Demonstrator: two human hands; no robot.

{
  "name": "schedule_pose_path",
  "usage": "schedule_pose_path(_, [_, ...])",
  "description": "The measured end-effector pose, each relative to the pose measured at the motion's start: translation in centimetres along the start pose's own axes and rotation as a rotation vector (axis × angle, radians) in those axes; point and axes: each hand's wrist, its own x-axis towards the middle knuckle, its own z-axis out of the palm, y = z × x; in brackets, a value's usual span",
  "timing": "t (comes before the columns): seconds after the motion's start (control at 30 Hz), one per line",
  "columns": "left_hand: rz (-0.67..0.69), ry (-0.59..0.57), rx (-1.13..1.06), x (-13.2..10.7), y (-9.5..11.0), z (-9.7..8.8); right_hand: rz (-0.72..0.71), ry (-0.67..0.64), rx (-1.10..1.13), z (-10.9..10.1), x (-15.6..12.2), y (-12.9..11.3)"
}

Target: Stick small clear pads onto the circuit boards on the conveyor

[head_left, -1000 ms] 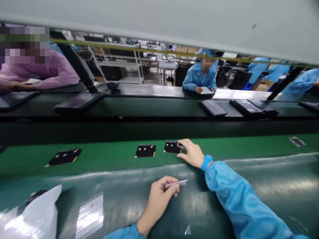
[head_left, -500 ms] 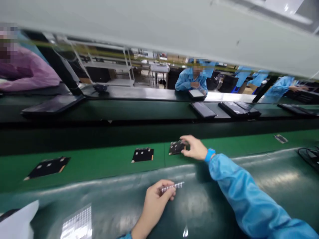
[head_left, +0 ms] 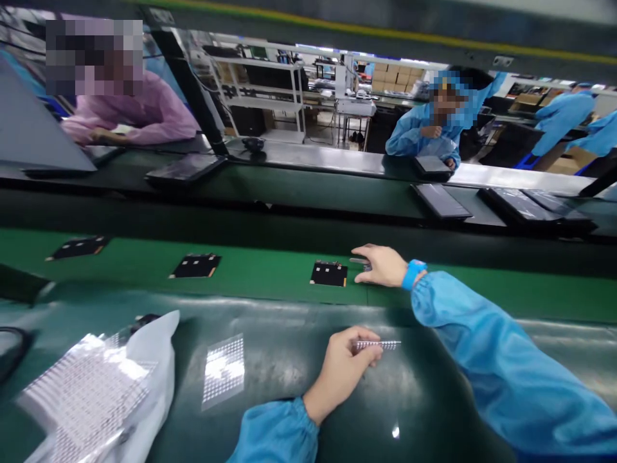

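Right hand [head_left: 380,267] slid off black pad [head_left: 328,274] (grip unclear), left [head_left: 340,366] pinching a strip [head_left: 378,345] near foil-filled bag [head_left: 154,360]

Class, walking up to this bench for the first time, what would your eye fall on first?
The bright blue sleeve catches the eye first: the right hand, with a blue wristband, reaches beside a black pad on the green belt. Nearer, the left hand pinches a narrow silvery strip. At lower left, a glittering sheet lies on a white bag.
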Motion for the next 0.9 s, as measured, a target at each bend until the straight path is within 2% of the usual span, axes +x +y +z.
schedule_pose_path(0.1, [-0.011, 0.003, 0.006, 0.1, -0.1, 0.0, -0.008, 0.006, 0.063, 3.7, 0.8, -1.8])
schedule_pose_path(0.2, [-0.002, 0.016, 0.037, 0.3, -0.1, -0.2, -0.023, 0.019, 0.088, 5.3, 0.4, -2.3])
schedule_pose_path(0.27, [0.003, 0.021, 0.045, 0.5, -0.1, -0.3, -0.018, 0.045, 0.108, 4.4, 0.2, -2.0])
schedule_pose_path(0.43, [0.010, 0.003, 0.031, 0.8, 0.3, -0.5, -0.002, 0.203, 0.195, -1.9, -0.1, -1.1])
schedule_pose_path(0.5, [0.026, 0.004, 0.042, 0.6, 0.5, -0.4, -0.009, 0.192, 0.150, -3.6, 0.4, -1.4])
schedule_pose_path(0.57, [0.032, 0.007, 0.058, 0.4, 0.7, -0.3, -0.020, 0.120, 0.059, -3.8, 1.8, -2.5])
schedule_pose_path(0.63, [0.026, 0.007, 0.064, 0.2, 0.8, -0.1, -0.060, 0.055, 0.021, -3.2, 3.6, -4.2])
schedule_pose_path(0.73, [0.020, 0.011, 0.056, 0.1, 0.9, -0.1, -0.139, 0.124, 0.162, -2.5, 5.2, -6.3])
schedule_pose_path(0.8, [0.027, 0.017, 0.049, 0.1, 0.9, 0.0, -0.131, 0.237, 0.303, -2.6, 4.4, -6.2])
schedule_pose_path(0.9, [0.043, 0.012, 0.050, 0.2, 1.0, 0.0, 0.036, 0.305, 0.555, -3.0, 0.1, -3.2])
